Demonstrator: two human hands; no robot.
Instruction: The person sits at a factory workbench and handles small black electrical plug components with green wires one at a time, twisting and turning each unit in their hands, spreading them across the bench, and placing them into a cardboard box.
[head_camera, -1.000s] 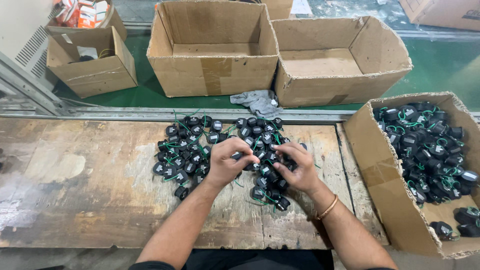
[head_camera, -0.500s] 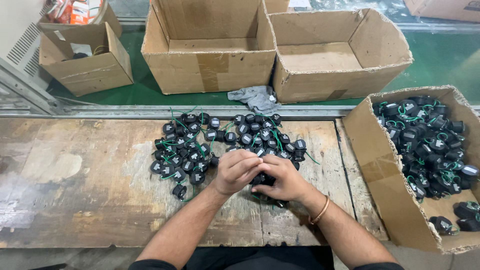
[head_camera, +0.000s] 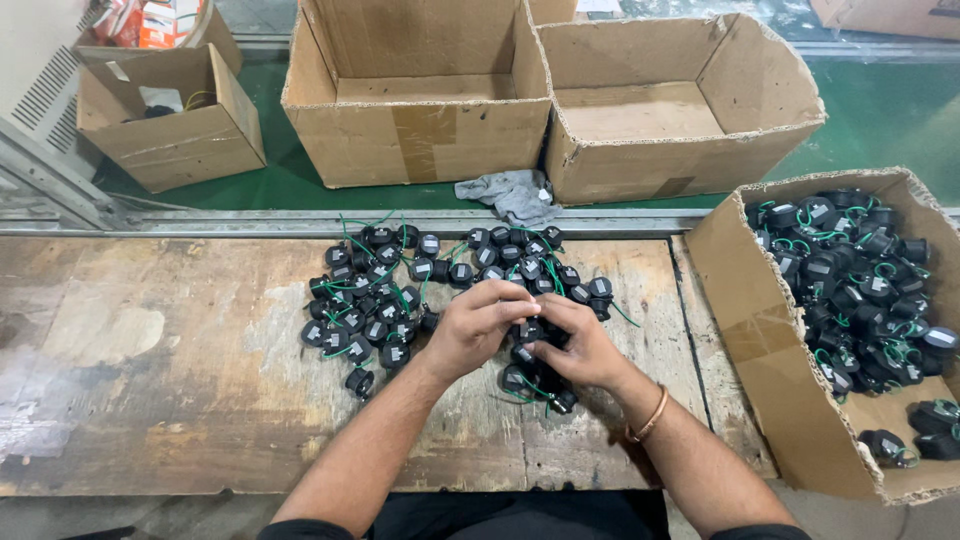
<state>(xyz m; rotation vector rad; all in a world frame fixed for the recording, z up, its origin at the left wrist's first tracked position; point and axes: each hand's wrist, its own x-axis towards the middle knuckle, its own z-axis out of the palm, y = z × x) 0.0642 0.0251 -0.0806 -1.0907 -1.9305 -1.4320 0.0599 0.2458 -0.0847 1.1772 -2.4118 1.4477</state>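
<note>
— Where is the small black part (head_camera: 528, 330) being handled?
— Between the two hands, just over the near right edge of the pile of black parts (head_camera: 440, 285) on the worn wooden table (head_camera: 150, 400). It is too small and too covered to tell its long axis.
— Which hand is nearer?
— Both touch it. The left hand (head_camera: 475, 325) closes on it from the left, fingers curled over; the right hand (head_camera: 580, 345) pinches it from the right, a bangle (head_camera: 650, 420) at the wrist.
— And beyond?
— A cardboard box of like parts (head_camera: 860, 290) sits well to the right; empty boxes (head_camera: 420, 100) stand far off.
</note>
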